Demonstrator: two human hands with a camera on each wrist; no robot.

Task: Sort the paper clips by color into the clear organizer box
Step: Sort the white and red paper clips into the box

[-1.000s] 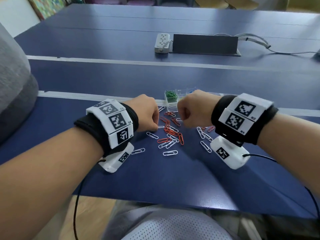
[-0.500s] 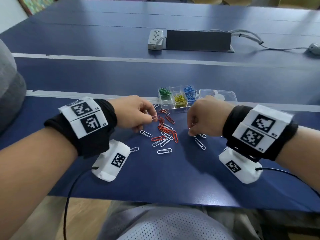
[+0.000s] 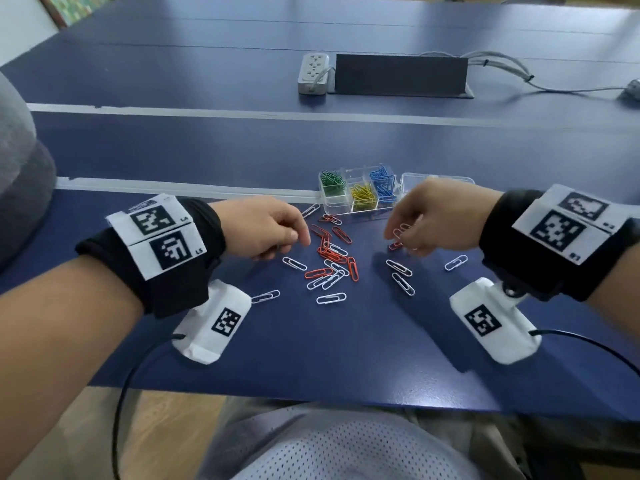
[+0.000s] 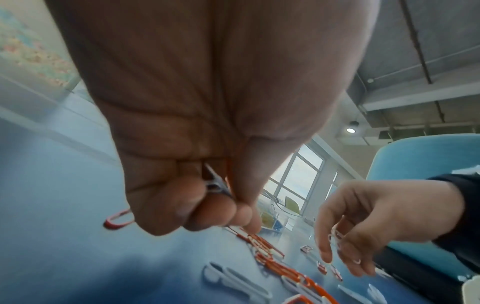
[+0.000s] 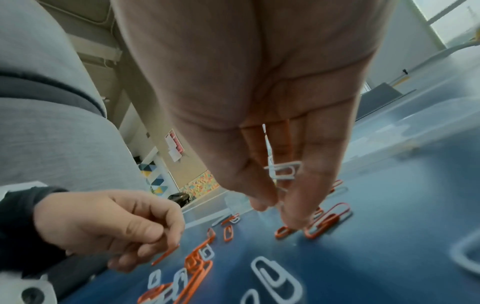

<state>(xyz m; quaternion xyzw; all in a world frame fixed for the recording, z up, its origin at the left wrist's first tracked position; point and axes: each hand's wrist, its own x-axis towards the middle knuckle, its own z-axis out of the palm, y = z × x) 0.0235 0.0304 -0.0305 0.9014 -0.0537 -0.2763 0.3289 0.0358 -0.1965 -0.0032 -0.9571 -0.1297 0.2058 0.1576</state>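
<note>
The clear organizer box [image 3: 346, 211] sits beyond the pile with green [image 3: 332, 183], yellow [image 3: 363, 195] and blue clips [image 3: 382, 183] in separate compartments. Red and white paper clips [image 3: 332, 261] lie scattered on the blue table between my hands. My left hand [image 3: 298, 237] hovers at the pile's left edge; its curled fingers [image 4: 213, 214] pinch a red clip [image 5: 166, 255] and hold at least one other clip. My right hand [image 3: 405, 237] holds white clips [image 5: 283, 170] among its fingers, and its fingertips [image 5: 293, 220] reach down to red clips [image 5: 324, 222] on the table.
The box's open lid [image 3: 436, 178] lies to the right, partly behind my right hand. A power strip [image 3: 313, 72], a black cable box [image 3: 400, 76] and cables [image 3: 502, 67] sit far back. A grey cushion [image 3: 17, 174] is at the left. The table's front edge [image 3: 311, 396] is close to my lap.
Both hands have drawn back from the box and moved apart, uncovering its compartments. The right hand has lowered its fingers to the clips on the right.
</note>
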